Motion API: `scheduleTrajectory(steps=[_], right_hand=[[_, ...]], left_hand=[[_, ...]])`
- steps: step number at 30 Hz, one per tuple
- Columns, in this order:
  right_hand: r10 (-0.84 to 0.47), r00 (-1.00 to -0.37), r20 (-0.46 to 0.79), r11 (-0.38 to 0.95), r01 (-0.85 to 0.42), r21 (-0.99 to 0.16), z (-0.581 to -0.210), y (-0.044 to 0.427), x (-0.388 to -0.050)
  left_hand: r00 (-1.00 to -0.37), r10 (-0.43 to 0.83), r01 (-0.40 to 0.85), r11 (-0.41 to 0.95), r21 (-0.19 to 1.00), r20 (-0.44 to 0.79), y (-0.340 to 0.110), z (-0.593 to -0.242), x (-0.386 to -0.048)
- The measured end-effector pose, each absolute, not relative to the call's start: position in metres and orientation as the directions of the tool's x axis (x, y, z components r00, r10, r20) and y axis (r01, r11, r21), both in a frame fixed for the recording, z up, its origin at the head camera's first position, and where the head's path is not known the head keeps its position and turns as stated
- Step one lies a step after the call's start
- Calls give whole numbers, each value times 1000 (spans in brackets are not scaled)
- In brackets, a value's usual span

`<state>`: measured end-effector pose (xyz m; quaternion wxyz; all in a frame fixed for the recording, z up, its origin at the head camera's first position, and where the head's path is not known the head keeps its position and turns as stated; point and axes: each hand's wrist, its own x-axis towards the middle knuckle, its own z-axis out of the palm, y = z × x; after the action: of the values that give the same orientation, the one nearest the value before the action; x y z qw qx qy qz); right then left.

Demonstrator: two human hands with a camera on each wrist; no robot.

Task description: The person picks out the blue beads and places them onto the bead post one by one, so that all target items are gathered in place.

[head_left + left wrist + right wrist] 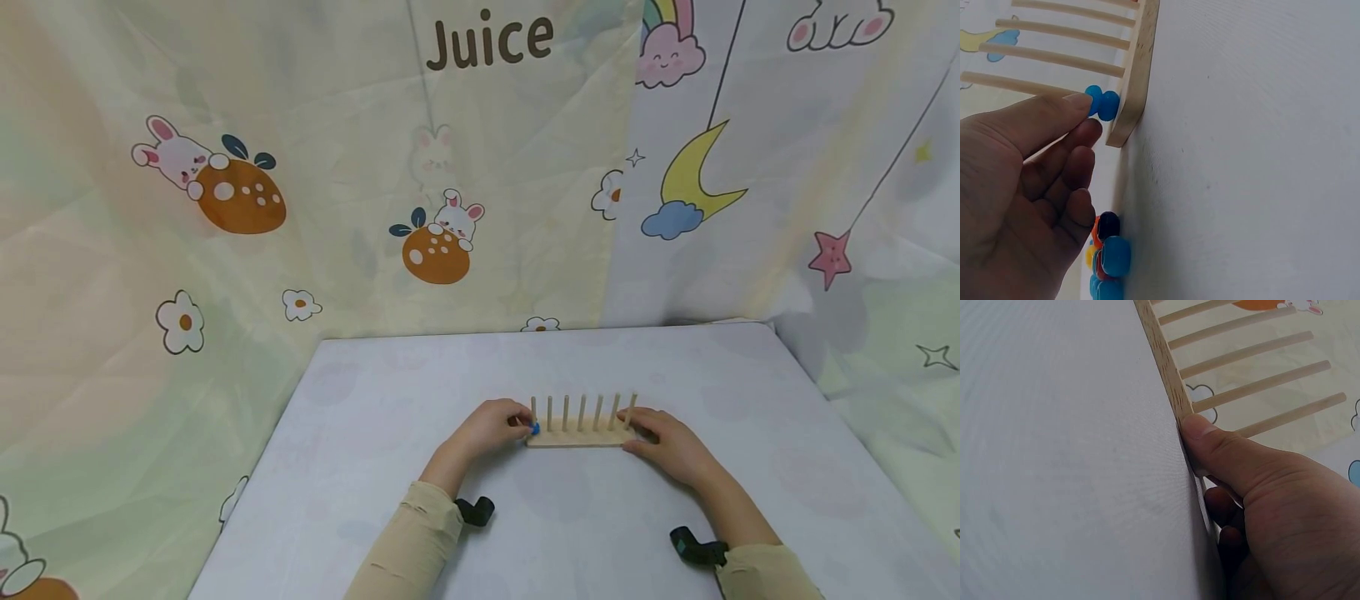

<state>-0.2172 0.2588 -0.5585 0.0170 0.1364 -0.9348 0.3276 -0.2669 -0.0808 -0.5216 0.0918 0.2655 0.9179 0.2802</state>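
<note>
A pale wooden board (577,440) with a row of several upright pegs stands on the table. My left hand (495,427) is at its left end, pinching a small blue bead (1109,106) with rounded lobes between thumb and index finger. The bead sits low at the leftmost peg, close against the board; the fingers partly cover it. At the opposite end, my right hand (671,446) grips the board, its thumb (1200,431) pressed on the front edge near the last peg. The other right fingers are partly hidden behind.
In the left wrist view, several coloured beads (1115,256), blue, dark, red and yellow, lie on the table beyond the left hand. A white cloth covers the table (570,525). Printed curtains (337,167) hang behind it and at the sides.
</note>
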Motion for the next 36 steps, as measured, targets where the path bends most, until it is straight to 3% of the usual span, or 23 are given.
scheduleTrajectory(steps=[14,24,36], right_hand=[[-252,-961,118,745,-270,-610,-556,256,-215],[-252,-959,126,747,-276,-604,-559,260,-218],[-246,-961,129,747,-273,-606,-561,260,-218]], left_hand=[[-924,376,330,690,644,71,-119,-530,-251],[-960,279,214,710,671,10,-151,-531,-241],[-957,285,251,743,620,46,-169,-553,-240]])
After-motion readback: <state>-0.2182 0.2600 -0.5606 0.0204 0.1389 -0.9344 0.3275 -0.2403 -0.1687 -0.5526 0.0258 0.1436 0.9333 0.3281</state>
